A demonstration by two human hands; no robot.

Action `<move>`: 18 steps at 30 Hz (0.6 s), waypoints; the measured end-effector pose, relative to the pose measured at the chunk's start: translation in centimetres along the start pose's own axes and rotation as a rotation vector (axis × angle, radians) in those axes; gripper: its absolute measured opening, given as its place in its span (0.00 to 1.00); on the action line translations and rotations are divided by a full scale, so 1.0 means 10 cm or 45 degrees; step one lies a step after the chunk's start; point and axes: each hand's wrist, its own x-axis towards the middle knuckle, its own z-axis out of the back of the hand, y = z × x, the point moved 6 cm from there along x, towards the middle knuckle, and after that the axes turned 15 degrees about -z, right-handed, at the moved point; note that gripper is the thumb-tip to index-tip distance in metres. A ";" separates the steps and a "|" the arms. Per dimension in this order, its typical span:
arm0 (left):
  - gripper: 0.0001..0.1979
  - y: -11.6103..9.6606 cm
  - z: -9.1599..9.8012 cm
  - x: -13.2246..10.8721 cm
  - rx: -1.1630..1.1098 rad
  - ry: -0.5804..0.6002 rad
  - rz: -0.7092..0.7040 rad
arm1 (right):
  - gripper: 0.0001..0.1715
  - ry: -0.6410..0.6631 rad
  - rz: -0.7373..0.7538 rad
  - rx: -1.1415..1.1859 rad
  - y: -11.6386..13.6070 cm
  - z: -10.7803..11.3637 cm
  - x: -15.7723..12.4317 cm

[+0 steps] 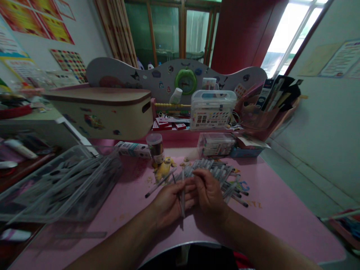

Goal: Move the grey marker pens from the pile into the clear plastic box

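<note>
My left hand (170, 202) is turned palm up over the front of the pink desk, with its thumb against a thin clear-barrelled pen (182, 198) lying across its fingers. Beside that pen a second thin dark stick, perhaps a refill, rises from the same hand. My right hand (209, 193) is closed, with its curled fingers touching or nearly touching the left fingertips. Whatever it holds, if anything, is hidden. Just behind both hands lies a loose pile of clear pens (222, 172) with dark ends. One pen (159, 185) sticks out to the left of the pile.
A clear bin of pens (95, 202) stands at left, near a ruler (81, 235). Behind are a round tub (155, 148), a clear box (216, 144), a marker case (213, 110) and a lidded storage box (112, 116). The desk (287, 225) has a raised back with a green clock (185, 82).
</note>
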 end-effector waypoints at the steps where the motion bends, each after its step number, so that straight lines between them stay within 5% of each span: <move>1: 0.10 0.06 -0.02 -0.01 -0.040 0.011 0.032 | 0.12 0.005 0.099 -0.073 0.05 -0.02 -0.03; 7: 0.20 0.20 -0.12 -0.07 -0.302 -0.217 0.007 | 0.08 0.119 0.496 -0.417 0.26 -0.20 -0.13; 18: 0.15 0.23 -0.05 -0.06 -0.246 -0.281 -0.038 | 0.09 0.086 0.470 -0.450 0.27 -0.17 -0.13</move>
